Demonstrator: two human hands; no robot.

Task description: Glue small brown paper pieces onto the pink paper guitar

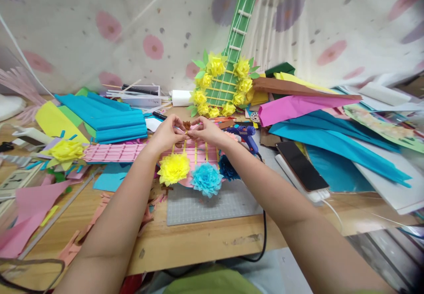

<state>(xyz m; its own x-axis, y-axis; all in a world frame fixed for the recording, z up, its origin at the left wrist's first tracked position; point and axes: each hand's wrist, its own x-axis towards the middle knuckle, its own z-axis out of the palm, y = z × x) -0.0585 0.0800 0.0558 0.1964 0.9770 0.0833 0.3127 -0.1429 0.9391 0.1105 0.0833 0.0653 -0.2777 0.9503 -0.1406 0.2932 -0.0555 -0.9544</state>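
My left hand (pixel 169 131) and my right hand (pixel 208 131) meet over the body of a pink paper guitar, fingertips pinched together on a small brown paper piece (pixel 187 125). The fingers hide part of that piece. Below them on the guitar sit a yellow paper flower (pixel 174 169), a light blue paper flower (pixel 207 179) and a dark blue paper flower (pixel 228 168). The pink neck (pixel 112 152) reaches left to another yellow flower (pixel 67 150). Under the guitar lies a grey cutting mat (pixel 212 205).
A purple glue gun (pixel 247 136) rests right of my hands, its cord hanging over the table edge. A green paper guitar (pixel 233 51) leans at the back. Folded blue crepe paper (pixel 112 119) lies left; a phone (pixel 302 167) and more coloured paper (pixel 298 106) lie right.
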